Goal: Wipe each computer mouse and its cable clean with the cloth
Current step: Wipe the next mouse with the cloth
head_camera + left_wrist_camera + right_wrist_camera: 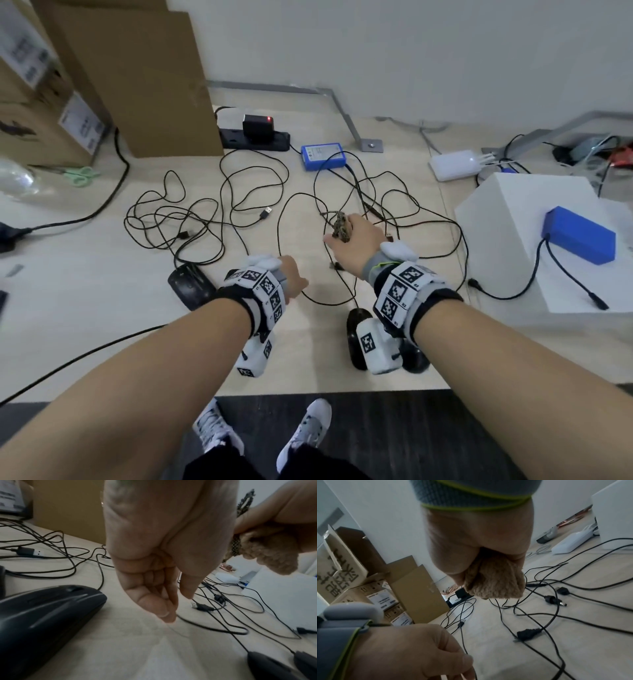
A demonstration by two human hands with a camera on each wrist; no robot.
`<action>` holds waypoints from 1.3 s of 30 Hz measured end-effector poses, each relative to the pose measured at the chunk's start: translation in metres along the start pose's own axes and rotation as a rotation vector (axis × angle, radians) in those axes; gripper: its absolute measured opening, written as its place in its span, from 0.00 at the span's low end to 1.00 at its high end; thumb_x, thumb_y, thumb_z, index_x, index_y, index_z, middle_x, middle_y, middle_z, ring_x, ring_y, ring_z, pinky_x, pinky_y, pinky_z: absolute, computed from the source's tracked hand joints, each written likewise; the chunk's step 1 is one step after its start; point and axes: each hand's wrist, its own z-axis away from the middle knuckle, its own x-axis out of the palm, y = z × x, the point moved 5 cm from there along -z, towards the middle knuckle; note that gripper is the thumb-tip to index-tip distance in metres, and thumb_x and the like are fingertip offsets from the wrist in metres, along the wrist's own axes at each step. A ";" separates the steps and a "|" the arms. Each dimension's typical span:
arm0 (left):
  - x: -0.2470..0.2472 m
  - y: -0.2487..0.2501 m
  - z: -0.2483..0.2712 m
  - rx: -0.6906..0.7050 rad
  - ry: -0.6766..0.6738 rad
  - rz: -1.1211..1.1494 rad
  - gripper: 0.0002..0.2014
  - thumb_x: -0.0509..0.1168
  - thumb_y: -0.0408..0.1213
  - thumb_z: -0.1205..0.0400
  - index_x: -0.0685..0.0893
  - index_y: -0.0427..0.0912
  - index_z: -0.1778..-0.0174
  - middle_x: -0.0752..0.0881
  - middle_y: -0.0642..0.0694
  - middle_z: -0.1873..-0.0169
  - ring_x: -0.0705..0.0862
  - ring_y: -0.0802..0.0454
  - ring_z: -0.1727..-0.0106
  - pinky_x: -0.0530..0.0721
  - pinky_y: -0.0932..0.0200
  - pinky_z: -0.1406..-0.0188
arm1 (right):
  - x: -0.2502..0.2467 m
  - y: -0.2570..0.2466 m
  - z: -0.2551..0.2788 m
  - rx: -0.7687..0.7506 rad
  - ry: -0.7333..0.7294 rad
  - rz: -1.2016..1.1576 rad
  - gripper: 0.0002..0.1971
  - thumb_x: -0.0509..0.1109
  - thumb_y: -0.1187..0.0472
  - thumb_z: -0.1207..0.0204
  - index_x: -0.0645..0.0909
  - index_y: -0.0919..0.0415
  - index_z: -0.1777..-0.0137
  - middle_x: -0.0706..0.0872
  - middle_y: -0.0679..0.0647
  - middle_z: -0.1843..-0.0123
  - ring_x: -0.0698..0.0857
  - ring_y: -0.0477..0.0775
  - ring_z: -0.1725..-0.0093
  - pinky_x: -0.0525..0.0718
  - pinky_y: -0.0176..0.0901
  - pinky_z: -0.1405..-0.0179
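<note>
On the counter [342, 370], left hand [291, 277] seemingly pinches limp thin cable [322, 303]; right hand [356, 240] grips soft cloth [340, 226].

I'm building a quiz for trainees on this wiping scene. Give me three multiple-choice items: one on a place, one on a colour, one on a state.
1. Where is the scissors?
A. left, by the boxes
B. on the white box
C. on the floor

2. What colour is the cloth?
A. blue
B. tan
C. green

3. What is the left hand doing?
A. lying flat
B. holding a mouse
C. pinching a cable

Answers: 1 A, it lies near the cardboard boxes. 2 B, tan knit shows in the right hand. 3 C, the fingers close on a thin cable.
</note>
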 end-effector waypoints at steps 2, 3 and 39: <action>0.006 -0.007 0.000 0.074 -0.024 -0.031 0.20 0.60 0.52 0.16 0.85 0.37 0.51 0.91 0.42 0.62 0.90 0.46 0.65 0.91 0.51 0.55 | 0.014 -0.005 0.001 0.022 -0.022 -0.012 0.16 0.70 0.46 0.24 0.78 0.55 0.44 0.86 0.51 0.50 0.84 0.58 0.51 0.80 0.44 0.53; 0.010 -0.009 0.000 0.115 -0.035 -0.020 0.20 0.60 0.51 0.16 0.86 0.36 0.50 0.91 0.41 0.62 0.89 0.47 0.67 0.90 0.52 0.57 | 0.018 -0.005 0.001 0.044 -0.026 -0.025 0.16 0.70 0.46 0.25 0.78 0.55 0.44 0.86 0.50 0.50 0.85 0.58 0.51 0.82 0.45 0.52; 0.003 -0.134 0.025 -0.164 0.450 -0.037 0.23 0.69 0.51 0.23 0.70 0.42 0.40 0.76 0.46 0.42 0.80 0.48 0.45 0.69 0.56 0.55 | 0.138 -0.067 0.038 0.297 -0.111 -0.489 0.18 0.72 0.66 0.29 0.77 0.54 0.39 0.85 0.53 0.57 0.84 0.52 0.63 0.84 0.41 0.69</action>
